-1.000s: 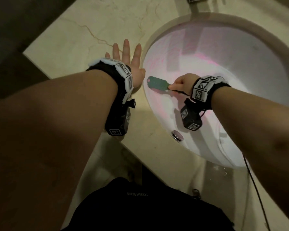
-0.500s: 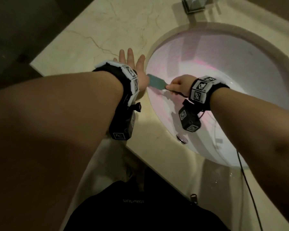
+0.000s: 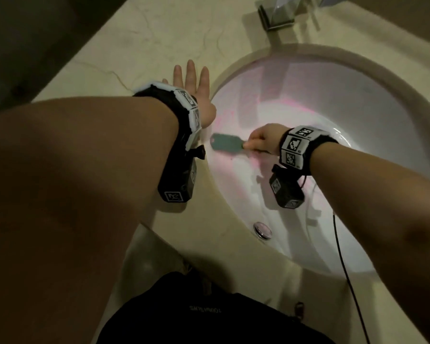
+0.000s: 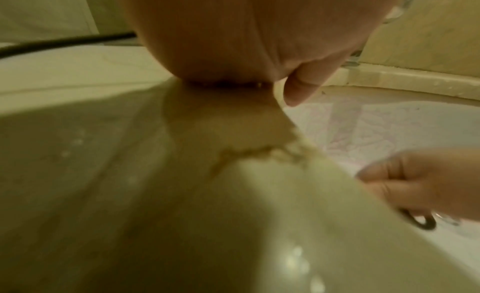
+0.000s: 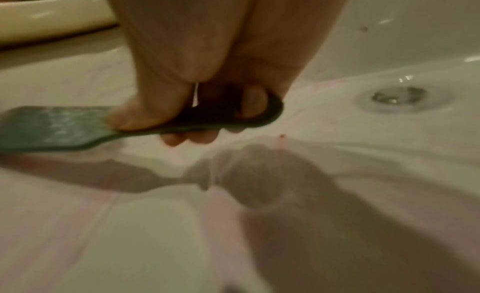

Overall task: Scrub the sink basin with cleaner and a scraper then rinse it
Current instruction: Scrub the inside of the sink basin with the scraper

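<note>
A white oval sink basin [image 3: 358, 125] is set into a cream marble counter [image 3: 139, 53]; pink cleaner streaks its left wall [image 5: 78, 225]. My right hand [image 3: 261, 140] grips the looped handle of a flat green scraper [image 3: 225, 143], whose blade points left against the basin's left wall. In the right wrist view the thumb presses on the scraper [image 5: 52, 127] and a finger passes through the handle loop. My left hand [image 3: 191, 83] lies flat on the counter beside the basin's left rim, fingers straight, holding nothing; its palm [image 4: 246, 40] rests on the stone.
A chrome tap [image 3: 278, 16] stands at the back of the counter. The metal drain [image 5: 397, 97] sits in the basin floor, and an overflow fitting [image 3: 262, 229] is on the near wall. A thin black cable [image 3: 343, 264] hangs from my right wrist.
The scraper went up towards the rim half a second ago and has now come back down the basin's left wall. The left hand stays flat on the counter.
</note>
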`<state>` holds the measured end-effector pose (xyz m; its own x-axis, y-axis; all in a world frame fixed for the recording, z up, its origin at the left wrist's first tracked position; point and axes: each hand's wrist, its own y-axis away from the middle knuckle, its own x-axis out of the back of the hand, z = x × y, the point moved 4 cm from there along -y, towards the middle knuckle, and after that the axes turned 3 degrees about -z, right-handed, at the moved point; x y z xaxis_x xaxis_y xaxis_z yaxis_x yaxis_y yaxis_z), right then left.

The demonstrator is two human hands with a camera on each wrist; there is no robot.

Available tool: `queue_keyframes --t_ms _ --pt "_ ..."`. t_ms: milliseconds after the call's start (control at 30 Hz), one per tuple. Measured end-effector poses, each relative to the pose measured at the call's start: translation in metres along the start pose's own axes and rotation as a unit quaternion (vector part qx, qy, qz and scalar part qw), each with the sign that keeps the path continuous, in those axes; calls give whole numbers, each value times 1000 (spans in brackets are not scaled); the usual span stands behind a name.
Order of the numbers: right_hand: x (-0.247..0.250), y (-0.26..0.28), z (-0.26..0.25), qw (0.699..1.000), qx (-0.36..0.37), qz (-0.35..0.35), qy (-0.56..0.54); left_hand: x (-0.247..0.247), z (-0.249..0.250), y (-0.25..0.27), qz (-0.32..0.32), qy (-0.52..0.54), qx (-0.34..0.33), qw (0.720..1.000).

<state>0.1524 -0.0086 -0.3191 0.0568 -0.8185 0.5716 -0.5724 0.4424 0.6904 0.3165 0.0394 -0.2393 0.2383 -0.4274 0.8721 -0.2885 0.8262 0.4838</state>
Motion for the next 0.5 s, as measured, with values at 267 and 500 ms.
queue_keyframes --t_ms 267,500 --pt "10 -21 22 989 -75 95 -83 -6 -2 -6 -8 -19 1 1000" --pt "4 -12 5 1000 5 -27 -5 -6 -3 -8 -18 -35 -4 999"
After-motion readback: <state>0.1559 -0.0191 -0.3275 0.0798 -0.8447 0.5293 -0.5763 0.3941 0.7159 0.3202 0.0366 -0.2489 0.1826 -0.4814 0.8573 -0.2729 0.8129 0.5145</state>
